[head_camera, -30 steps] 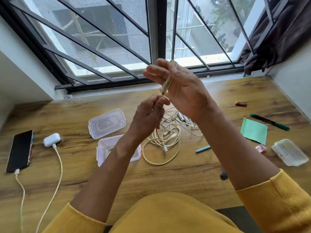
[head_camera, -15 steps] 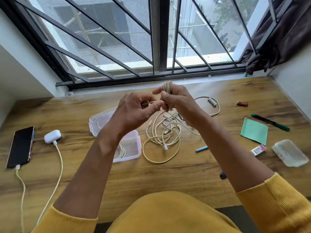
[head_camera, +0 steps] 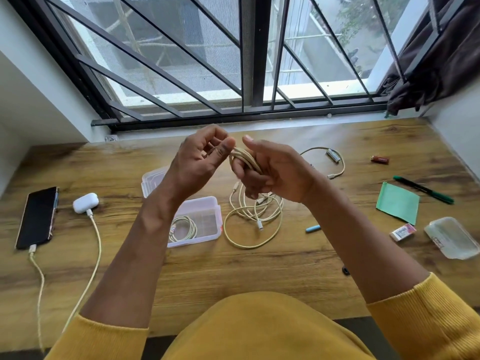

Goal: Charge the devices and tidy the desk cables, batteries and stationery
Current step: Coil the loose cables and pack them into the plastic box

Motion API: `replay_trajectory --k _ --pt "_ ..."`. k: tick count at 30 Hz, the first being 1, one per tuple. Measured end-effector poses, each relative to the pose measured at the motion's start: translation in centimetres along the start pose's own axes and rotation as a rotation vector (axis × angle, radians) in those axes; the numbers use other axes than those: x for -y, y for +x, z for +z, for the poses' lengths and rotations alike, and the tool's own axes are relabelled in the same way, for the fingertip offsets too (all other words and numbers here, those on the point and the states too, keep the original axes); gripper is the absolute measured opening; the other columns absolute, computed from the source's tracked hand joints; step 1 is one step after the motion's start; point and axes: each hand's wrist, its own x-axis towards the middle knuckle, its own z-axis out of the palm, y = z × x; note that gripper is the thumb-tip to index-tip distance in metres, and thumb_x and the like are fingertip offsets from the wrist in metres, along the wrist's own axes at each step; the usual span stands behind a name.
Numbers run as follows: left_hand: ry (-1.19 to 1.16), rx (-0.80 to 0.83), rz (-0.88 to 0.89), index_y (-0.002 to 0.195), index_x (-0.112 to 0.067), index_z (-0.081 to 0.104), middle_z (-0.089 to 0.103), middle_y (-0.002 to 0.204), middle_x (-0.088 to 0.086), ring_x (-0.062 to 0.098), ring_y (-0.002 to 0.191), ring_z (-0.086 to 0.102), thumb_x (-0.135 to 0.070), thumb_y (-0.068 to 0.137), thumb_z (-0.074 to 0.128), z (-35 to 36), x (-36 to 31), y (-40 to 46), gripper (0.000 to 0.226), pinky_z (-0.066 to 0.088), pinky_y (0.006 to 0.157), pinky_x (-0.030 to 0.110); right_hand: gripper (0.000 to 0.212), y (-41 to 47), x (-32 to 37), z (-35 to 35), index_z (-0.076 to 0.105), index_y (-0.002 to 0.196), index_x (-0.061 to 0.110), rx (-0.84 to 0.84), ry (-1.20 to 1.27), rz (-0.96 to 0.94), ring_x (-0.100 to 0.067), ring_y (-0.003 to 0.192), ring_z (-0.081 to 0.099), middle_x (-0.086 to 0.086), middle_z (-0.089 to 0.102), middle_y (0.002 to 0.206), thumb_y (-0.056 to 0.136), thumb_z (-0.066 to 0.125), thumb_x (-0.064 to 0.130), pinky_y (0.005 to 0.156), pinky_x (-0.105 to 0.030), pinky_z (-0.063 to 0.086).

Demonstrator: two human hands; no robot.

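Above the desk, my right hand (head_camera: 275,172) grips a coiled cream cable (head_camera: 245,161) wound round its fingers. My left hand (head_camera: 200,159) pinches the cable's end beside that coil. Below them lies a loose tangle of cream cables (head_camera: 253,216) on the wooden desk (head_camera: 233,271). A clear plastic box (head_camera: 205,216) holds one coiled cable (head_camera: 183,228); its lid (head_camera: 152,179) lies behind it. At the left, a black phone (head_camera: 37,216) and a white earbuds case (head_camera: 85,202) are each plugged into a cream cable.
On the right lie a battery (head_camera: 333,155) inside a cable loop, a red battery (head_camera: 380,159), a green pen (head_camera: 423,189), green paper (head_camera: 397,202), an eraser (head_camera: 402,231), a small clear container (head_camera: 452,237), a blue cap (head_camera: 313,228) and a small black item (head_camera: 345,270).
Both hands came down from a raised position and drew together. The cable went from a straight bundle to a coil round my right fingers, and my left hand now pinches its end.
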Motion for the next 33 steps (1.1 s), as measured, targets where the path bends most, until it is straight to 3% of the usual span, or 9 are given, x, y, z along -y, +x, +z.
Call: replay_trajectory --k 4,9,13,19,22,25,28,30,33 --pt "-0.135 -0.140 0.022 0.097 -0.026 0.067 0.065 0.081 -0.008 0.015 0.075 0.062 -0.031 0.108 0.057 1.7 0.1 -0.9 0.016 0.057 0.065 0.043 0.044 0.2 0.7 0.5 0.055 0.085 0.008 0.053 0.187 -0.088 -0.019 0.047 0.021 0.002 0.022 0.048 0.108 0.028 0.032 0.061 -0.038 0.033" --pt "-0.209 -0.263 -0.058 0.104 -0.019 0.078 0.073 0.093 -0.005 0.013 0.084 0.066 -0.029 0.102 0.066 2.5 0.2 -1.3 0.016 0.058 0.070 0.037 0.037 0.2 0.3 0.7 0.048 0.085 0.010 0.074 0.335 -0.135 -0.017 0.049 0.020 0.003 0.022 0.050 0.111 0.028 0.028 0.061 -0.036 0.034" --pt "-0.295 -0.128 -0.089 0.111 -0.016 0.080 0.070 0.083 -0.002 0.016 0.065 0.049 -0.017 0.101 0.068 1.7 0.5 -1.4 0.016 0.043 0.058 0.031 0.037 0.3 -0.4 0.9 0.046 0.083 0.012 0.103 0.453 -0.148 -0.015 0.048 0.022 0.004 0.022 0.049 0.110 0.028 0.030 0.061 -0.035 0.033" --pt "-0.391 -0.029 -0.145 0.117 0.005 0.074 0.070 0.089 0.022 0.025 0.074 0.064 -0.015 0.102 0.059 0.8 -0.5 -1.7 0.029 0.057 0.070 0.033 0.041 0.6 -0.3 1.0 0.051 0.081 0.015 0.125 0.553 -0.142 -0.013 0.047 0.022 0.005 0.022 0.048 0.109 0.029 0.034 0.058 -0.031 0.030" --pt "-0.491 0.026 -0.200 0.112 0.007 0.074 0.068 0.094 0.033 0.033 0.080 0.066 -0.029 0.101 0.058 0.1 -1.2 -1.8 0.041 0.060 0.074 0.038 0.043 0.5 -0.4 0.9 0.052 0.081 0.015 0.128 0.576 -0.112 -0.013 0.049 0.023 0.005 0.024 0.049 0.109 0.028 0.037 0.051 -0.028 0.029" --pt "-0.334 0.059 -0.187 0.106 -0.005 0.079 0.073 0.087 0.024 0.027 0.074 0.070 -0.032 0.091 0.076 -0.3 -1.1 -1.7 0.031 0.060 0.073 0.037 0.041 0.5 -0.7 0.9 0.049 0.083 0.015 0.154 0.589 -0.093 -0.014 0.051 0.023 0.004 0.025 0.051 0.109 0.028 0.037 0.047 -0.026 0.034" --pt "-0.195 0.045 -0.167 0.104 -0.011 0.081 0.077 0.085 0.019 0.027 0.071 0.073 -0.027 0.090 0.079 -0.2 -0.9 -1.7 0.021 0.061 0.070 0.036 0.038 0.6 -1.2 1.0 0.046 0.084 0.014 0.153 0.564 -0.083 -0.016 0.054 0.025 0.002 0.029 0.052 0.109 0.029 0.037 0.049 -0.027 0.038" --pt "-0.095 0.026 -0.144 0.101 -0.019 0.082 0.079 0.082 0.010 0.025 0.069 0.075 -0.021 0.093 0.081 -0.3 -1.0 -1.8 0.008 0.062 0.068 0.036 0.036 0.6 -1.5 1.0 0.046 0.083 0.014 0.096 0.526 -0.073 -0.016 0.055 0.030 0.002 0.035 0.052 0.106 0.035 0.038 0.052 -0.028 0.042" --pt "0.093 -0.025 -0.142 0.097 -0.031 0.083 0.079 0.075 0.000 0.017 0.066 0.076 -0.023 0.094 0.081 -0.4 -1.2 -2.0 0.008 0.066 0.067 0.040 0.028 0.7 -2.1 1.1 0.054 0.082 0.014 -0.065 0.469 -0.075 -0.017 0.059 0.046 0.001 0.045 0.055 0.098 0.052 0.036 0.061 -0.033 0.052"
